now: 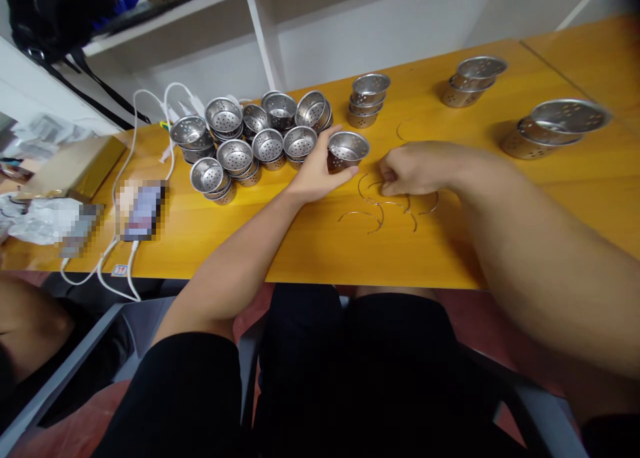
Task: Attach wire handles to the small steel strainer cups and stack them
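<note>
My left hand (pixel 320 171) is wrapped round a small perforated metal cup (pixel 349 150), thumb at its near side and fingers behind its left edge. The cup's open top faces up. My right hand (pixel 407 168) is closed, knuckles up, low over several thin curved metal wires (pixel 383 211) scattered on the table. What its fingers pinch, if anything, is hidden under the hand. Left of my left hand stand several more perforated metal cups (pixel 235 157), many nested in stacks.
More cup stacks stand at the back middle (pixel 369 99), back right (pixel 475 81) and right (pixel 555 128) of the yellow table (pixel 300 245). A phone (pixel 145 211), white cables (pixel 131 145) and a cardboard box (pixel 83 168) lie left. Another person's bare limb (pixel 33 318) shows at the left edge.
</note>
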{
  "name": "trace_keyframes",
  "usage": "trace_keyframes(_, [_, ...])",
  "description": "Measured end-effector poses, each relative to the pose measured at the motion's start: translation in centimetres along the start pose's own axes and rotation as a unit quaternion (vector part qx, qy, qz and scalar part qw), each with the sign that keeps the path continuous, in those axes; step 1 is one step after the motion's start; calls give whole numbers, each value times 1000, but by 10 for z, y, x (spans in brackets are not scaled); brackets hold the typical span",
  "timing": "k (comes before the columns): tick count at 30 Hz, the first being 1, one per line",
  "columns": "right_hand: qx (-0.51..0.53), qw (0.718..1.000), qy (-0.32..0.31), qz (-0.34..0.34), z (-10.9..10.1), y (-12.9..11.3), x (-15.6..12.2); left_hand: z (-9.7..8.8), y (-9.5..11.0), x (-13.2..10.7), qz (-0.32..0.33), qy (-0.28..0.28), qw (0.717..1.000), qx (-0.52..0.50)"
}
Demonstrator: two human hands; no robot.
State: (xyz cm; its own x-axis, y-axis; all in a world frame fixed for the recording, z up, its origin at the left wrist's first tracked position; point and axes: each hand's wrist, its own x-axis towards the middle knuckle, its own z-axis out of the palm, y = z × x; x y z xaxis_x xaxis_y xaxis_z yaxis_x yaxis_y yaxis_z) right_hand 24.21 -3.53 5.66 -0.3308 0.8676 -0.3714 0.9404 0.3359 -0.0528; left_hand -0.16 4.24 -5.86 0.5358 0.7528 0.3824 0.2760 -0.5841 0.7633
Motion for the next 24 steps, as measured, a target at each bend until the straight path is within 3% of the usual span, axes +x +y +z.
trace_keyframes(7, [113,982,143,-57,2,29,5,2,1,6,-1,32,999,-19])
trace_keyframes(12, [285,934,210,-56,5,36,7,-4,14,3,-6,49,999,14])
trace_keyframes(16, [336,901,271,-27,10,36,12,-5,16,1,-4,50,999,14])
trace_keyframes(24, [398,864,304,-49,16,26,19,-4,13,2,3,35,999,4])
